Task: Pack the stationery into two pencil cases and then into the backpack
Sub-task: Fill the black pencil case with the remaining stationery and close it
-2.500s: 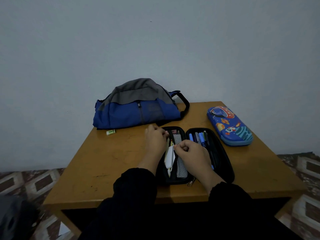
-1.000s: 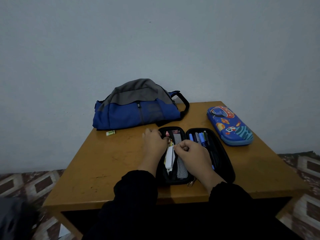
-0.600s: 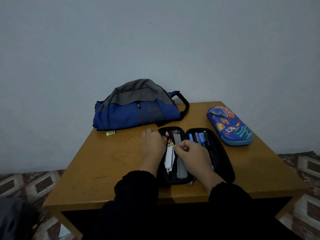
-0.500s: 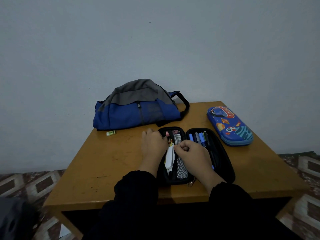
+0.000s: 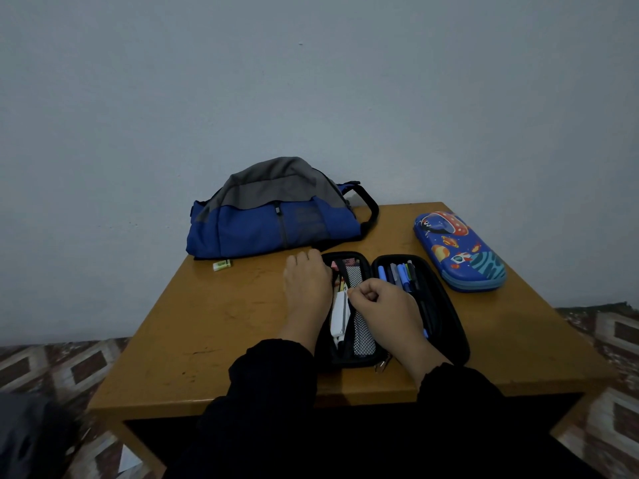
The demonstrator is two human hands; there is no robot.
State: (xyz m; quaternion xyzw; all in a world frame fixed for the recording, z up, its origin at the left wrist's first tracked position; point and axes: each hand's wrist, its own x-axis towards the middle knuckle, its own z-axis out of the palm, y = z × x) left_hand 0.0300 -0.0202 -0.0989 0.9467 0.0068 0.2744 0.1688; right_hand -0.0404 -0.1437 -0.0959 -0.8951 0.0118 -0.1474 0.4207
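Observation:
A black pencil case (image 5: 453,326) lies open flat on the wooden table (image 5: 214,326), in front of me. Its right half holds several blue and dark pens (image 5: 401,274). Its left half has a mesh pocket (image 5: 356,276) and a white item (image 5: 339,314) tucked beside it. My left hand (image 5: 306,285) rests on the left half's outer edge, fingers curled over its rim. My right hand (image 5: 382,307) has curled fingers and pinches the mesh pocket's edge near the case's spine. A blue space-print pencil case (image 5: 460,252) lies closed at the right. The blue and grey backpack (image 5: 273,216) sits zipped at the back.
A small pale green eraser (image 5: 221,265) lies by the backpack's left front corner. The table stands against a plain wall, with patterned floor tiles (image 5: 52,368) on both sides. Bare tabletop stretches left of the black case.
My left hand has slid slightly left and down along the case's left edge. My right hand has stayed pinching at the mesh pocket.

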